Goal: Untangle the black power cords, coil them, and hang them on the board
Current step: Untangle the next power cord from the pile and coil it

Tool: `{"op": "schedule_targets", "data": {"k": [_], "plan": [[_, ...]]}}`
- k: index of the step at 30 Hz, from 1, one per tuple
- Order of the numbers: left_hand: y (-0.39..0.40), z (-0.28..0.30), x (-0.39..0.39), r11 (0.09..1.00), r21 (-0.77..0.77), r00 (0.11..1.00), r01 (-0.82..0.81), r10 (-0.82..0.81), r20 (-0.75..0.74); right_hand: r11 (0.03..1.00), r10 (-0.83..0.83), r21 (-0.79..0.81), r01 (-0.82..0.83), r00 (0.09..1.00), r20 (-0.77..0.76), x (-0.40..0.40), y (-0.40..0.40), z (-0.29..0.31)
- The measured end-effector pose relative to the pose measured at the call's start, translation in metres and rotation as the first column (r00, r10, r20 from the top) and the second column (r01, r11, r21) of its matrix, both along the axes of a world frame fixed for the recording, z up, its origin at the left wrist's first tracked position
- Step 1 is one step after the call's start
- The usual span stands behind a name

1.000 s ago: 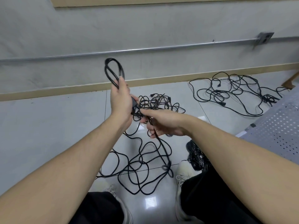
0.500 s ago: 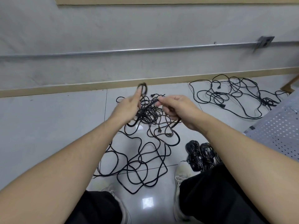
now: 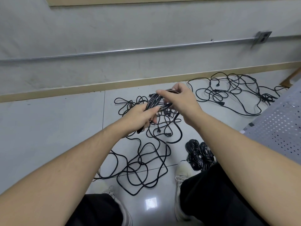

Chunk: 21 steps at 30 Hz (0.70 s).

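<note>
The left hand (image 3: 140, 116) is gripping a small bundle of black loops (image 3: 154, 101), fingers curled round it, while the right hand (image 3: 180, 98) is pinching the same coil at its 2 o'clock end, thumb and fingers closing on the strands. The coil is hanging in the air directly above the near tangle of cord (image 3: 146, 154), which is sprawling on the floor toward 6 o'clock, and I judge the cord is still trailing down into it. To do this wrap well, the right hand should be feeding each new turn flat against the last at an even loop size, and the left should be keeping a firm hold so nothing slips; slack ought to be drawn up gently, since a snagged knot below would tighten. A second tangle (image 3: 236, 93) is lying at 2 o'clock, well apart. Two finished coils (image 3: 198, 154) are sitting by the person's right shoe (image 3: 182, 175). The floor is pale glossy tile (image 3: 48, 136); a metal conduit (image 3: 130, 50) is running along the grey wall, and a perforated grey panel (image 3: 280, 128) is showing at 3 o'clock.
</note>
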<state>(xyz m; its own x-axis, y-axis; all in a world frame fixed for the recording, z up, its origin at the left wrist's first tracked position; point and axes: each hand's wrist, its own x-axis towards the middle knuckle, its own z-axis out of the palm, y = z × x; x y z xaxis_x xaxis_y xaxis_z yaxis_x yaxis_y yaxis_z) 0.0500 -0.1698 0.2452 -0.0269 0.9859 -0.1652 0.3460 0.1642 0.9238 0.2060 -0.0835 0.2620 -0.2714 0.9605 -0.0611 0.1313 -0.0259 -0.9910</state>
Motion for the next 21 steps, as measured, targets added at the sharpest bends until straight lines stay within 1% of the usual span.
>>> {"op": "schedule_targets", "data": {"k": [1, 3, 5, 7, 10, 11, 12, 15, 18, 19, 21], "plan": [[-0.001, 0.001, 0.000, 1.000, 0.006, 0.999, -0.014, 0.013, 0.046, 1.000, 0.021, -0.006, -0.021, 1.000, -0.022, 0.001, 0.000, 0.002], [-0.001, 0.009, 0.001, 0.997, 0.017, 0.984, -0.080, 0.076, 0.161, 0.996, 0.072, -0.043, -0.077, 0.990, -0.124, 0.002, -0.001, 0.006], [0.002, 0.017, 0.001, 0.987, 0.010, 0.958, -0.158, 0.151, 0.244, 0.986, 0.078, -0.126, -0.109, 0.970, -0.229, 0.004, -0.001, 0.009], [0.003, 0.019, 0.000, 0.986, 0.008, 0.963, -0.164, 0.159, 0.220, 0.968, 0.066, -0.214, -0.128, 0.958, -0.277, 0.006, 0.002, 0.009], [0.001, 0.014, 0.002, 0.996, -0.010, 0.989, -0.091, 0.091, 0.114, 0.948, 0.058, -0.290, -0.131, 0.967, -0.249, 0.003, 0.003, 0.006], [0.001, 0.011, 0.005, 0.997, -0.015, 0.991, -0.079, 0.080, 0.110, 0.945, 0.032, -0.307, -0.111, 0.967, -0.252, 0.002, 0.003, 0.006], [0.001, 0.009, 0.008, 0.997, -0.011, 0.989, -0.076, 0.076, 0.126, 0.939, 0.004, -0.330, -0.103, 0.958, -0.287, 0.000, 0.003, 0.007], [0.002, 0.006, 0.020, 0.991, 0.039, 0.980, -0.125, 0.118, 0.160, 0.896, -0.089, -0.421, -0.141, 0.871, -0.483, -0.007, 0.001, 0.010], [0.004, 0.002, 0.026, 0.988, 0.057, 0.972, -0.146, 0.133, 0.196, 0.866, -0.207, -0.482, -0.135, 0.779, -0.591, -0.016, 0.003, 0.014], [0.003, 0.002, 0.027, 0.992, 0.052, 0.974, -0.116, 0.103, 0.204, 0.855, -0.241, -0.501, -0.132, 0.756, -0.609, -0.018, 0.003, 0.016], [0.001, 0.002, 0.027, 1.000, 0.020, 0.976, -0.001, -0.004, 0.219, 0.834, -0.289, -0.539, -0.119, 0.738, -0.610, -0.019, 0.004, 0.019]]}}
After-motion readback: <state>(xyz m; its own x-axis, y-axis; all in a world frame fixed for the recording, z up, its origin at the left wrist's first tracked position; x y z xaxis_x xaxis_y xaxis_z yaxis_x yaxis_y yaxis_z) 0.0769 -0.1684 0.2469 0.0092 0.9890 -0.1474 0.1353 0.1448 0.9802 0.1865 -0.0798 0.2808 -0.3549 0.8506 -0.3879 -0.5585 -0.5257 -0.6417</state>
